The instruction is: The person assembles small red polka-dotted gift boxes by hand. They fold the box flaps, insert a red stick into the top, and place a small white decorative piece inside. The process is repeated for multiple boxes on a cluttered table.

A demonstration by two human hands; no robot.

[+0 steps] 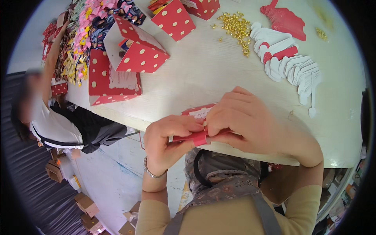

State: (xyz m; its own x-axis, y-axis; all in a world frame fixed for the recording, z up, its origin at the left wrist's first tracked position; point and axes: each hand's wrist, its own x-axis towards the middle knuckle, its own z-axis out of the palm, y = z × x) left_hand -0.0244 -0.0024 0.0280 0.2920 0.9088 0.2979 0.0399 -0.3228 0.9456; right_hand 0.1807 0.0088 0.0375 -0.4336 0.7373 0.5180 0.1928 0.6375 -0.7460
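Note:
Both hands meet at the table's front edge on a red paper box with a printed white label, partly hidden under my fingers. My left hand, a metal bracelet at its wrist, is closed round the box's left side. From the right, my right hand pinches the same box, its fingertips close to the left ones. A red paper strip shows between the two hands. A small gold spot near the fingertips is too small to make out.
Red dotted boxes stand at the upper left beside heaped wrapped sweets. Gold paper fasteners lie at the back; white paper strips and a red paper stack lie right. Another person works at left. Cartons stand below.

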